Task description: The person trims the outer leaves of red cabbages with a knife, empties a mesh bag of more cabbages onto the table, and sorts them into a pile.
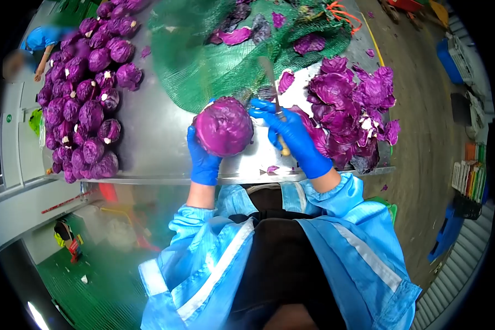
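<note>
A round purple cabbage [224, 126] rests in my left hand [204, 159], which wears a blue glove and is wrapped round its left and lower side. Close by on the right, my right hand [294, 135], gloved too, grips a knife [277, 91]. The blade points up and away from me, and the light handle end shows below the fingers. My right fingertips are near the cabbage's right side. Loose purple outer leaves [349, 104] lie heaped on the metal table [159, 143] to the right of my right hand.
Many trimmed purple cabbages [91, 115] are piled along the table's left side. A green mesh bag [187, 60] with loose leaves on it covers the far middle. Another person's blue sleeve [41, 38] shows at the far left. Crates [470, 170] stand along the right wall.
</note>
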A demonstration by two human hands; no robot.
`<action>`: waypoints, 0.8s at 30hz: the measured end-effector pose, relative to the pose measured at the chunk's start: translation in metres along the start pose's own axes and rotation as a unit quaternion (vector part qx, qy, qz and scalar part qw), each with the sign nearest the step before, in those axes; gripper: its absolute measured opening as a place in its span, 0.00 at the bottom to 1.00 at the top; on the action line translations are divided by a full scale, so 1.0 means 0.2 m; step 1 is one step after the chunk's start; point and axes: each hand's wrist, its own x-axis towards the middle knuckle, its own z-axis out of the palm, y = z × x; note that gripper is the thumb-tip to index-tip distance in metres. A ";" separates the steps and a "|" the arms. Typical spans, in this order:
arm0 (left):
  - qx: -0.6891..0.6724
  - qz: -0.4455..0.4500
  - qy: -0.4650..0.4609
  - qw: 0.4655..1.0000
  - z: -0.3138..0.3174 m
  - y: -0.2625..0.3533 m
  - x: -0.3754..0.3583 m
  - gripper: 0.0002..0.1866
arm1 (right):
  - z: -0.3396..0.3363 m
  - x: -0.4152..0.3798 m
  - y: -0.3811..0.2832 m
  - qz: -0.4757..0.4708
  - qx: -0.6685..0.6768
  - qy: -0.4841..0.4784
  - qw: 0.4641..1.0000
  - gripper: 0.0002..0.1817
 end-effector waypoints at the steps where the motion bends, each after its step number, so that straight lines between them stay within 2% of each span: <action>1: -0.042 0.002 0.018 0.999 -0.04 0.01 -0.01 0.40 | -0.07 0.07 0.13 0.013 0.053 0.035 0.998 0.19; 2: -0.084 0.005 0.034 0.996 -0.06 0.02 0.00 0.38 | -0.11 0.10 0.12 0.027 0.075 0.040 0.996 0.18; 3: -0.097 0.016 -0.003 0.995 -0.07 0.04 0.02 0.35 | -0.20 0.10 0.16 0.071 0.049 0.091 0.992 0.18; 4: -0.052 0.039 0.011 0.998 -0.07 0.07 0.02 0.36 | -0.28 0.10 0.20 0.084 0.030 0.173 0.981 0.16; 5: -0.006 0.062 0.027 0.998 -0.08 0.11 0.02 0.37 | -0.41 0.09 0.24 0.059 -0.017 0.170 0.984 0.17; 6: 0.041 0.087 0.043 0.994 -0.09 0.15 0.03 0.37 | -0.37 0.02 0.09 0.096 0.013 0.196 0.976 0.17; 7: 0.058 0.099 0.050 0.992 -0.09 0.19 0.03 0.38 | -0.56 0.04 0.22 0.078 0.009 0.233 0.969 0.18; 8: 0.078 0.112 0.054 0.989 -0.09 0.23 0.03 0.38 | -0.58 0.03 0.17 0.071 -0.039 0.295 0.952 0.20; 9: 0.099 0.129 0.052 0.985 -0.09 0.29 0.06 0.39 | -0.68 0.01 0.18 0.054 -0.042 0.273 0.960 0.21; 12: 0.014 0.198 0.115 0.973 -0.23 0.54 0.23 0.39 | -0.78 0.08 0.16 0.008 -0.093 0.365 0.926 0.20; 14: 0.011 0.237 0.103 0.966 0.00 0.72 0.32 0.39 | -0.77 0.13 0.13 -0.045 -0.036 0.447 0.893 0.20; 16: -0.010 0.246 0.077 0.966 0.08 0.88 0.44 0.41 | -0.80 0.17 0.19 -0.088 -0.024 0.458 0.884 0.16; 18: 0.010 0.239 0.022 0.971 0.01 1.06 0.62 0.44 | -0.69 0.19 0.20 -0.040 -0.053 0.412 0.909 0.14; 19: -0.049 0.202 -0.010 0.978 -0.01 1.14 0.71 0.45 | -0.57 0.20 0.17 0.021 -0.048 0.395 0.917 0.13; 20: -0.080 0.207 0.034 0.974 0.00 1.20 0.79 0.45 | -0.53 0.22 0.19 0.079 -0.092 0.375 0.919 0.12; 22: -0.063 0.224 0.089 0.968 -0.04 1.31 0.98 0.44 | -0.57 0.23 0.37 -0.001 -0.094 0.370 0.924 0.10; 24: -0.040 0.228 0.126 0.965 -0.06 1.39 1.15 0.42 | -0.51 0.22 0.30 0.018 -0.073 0.373 0.925 0.09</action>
